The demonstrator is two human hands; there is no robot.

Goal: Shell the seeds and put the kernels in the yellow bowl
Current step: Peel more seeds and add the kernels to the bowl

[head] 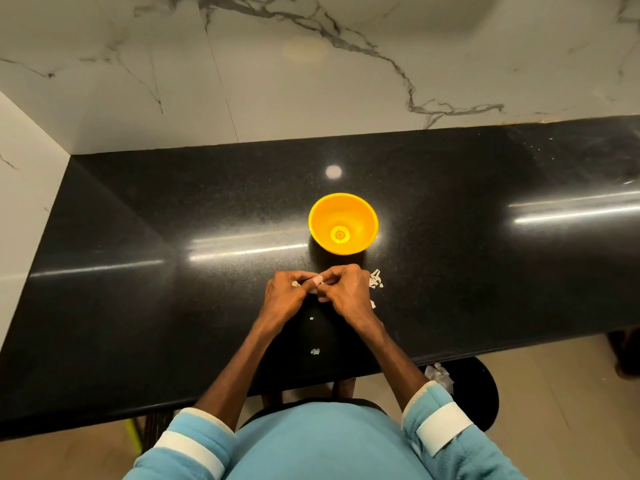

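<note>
A: Where is the seed held?

B: The seed [316, 283] is pinched between the fingertips of the left hand [285, 296] and the right hand [346, 289], just on the near side of the yellow bowl [322, 216] and above the black counter [173, 237].

A: Hand state?

B: Both hands are curled tight, knuckles up, fingertips met on the seed. More pale bits [295, 283] are seen tucked in the left hand.

A: Long axis of the seed, pointing which way?

B: It cannot be told. Only a small pale sliver is shown and the rest is covered by fingers.

A: Bowl?

B: It is stood upright with the mouth up. A small round spot is seen at its bottom; whether it is a kernel or a moulding mark cannot be told.

A: Anything else?

B: A pile of shell pieces [375, 280] is seen near the bowl's near-right side, just beside the right hand. Two small fragments [315, 351] are seen farther from the bowl, between the forearms.
</note>
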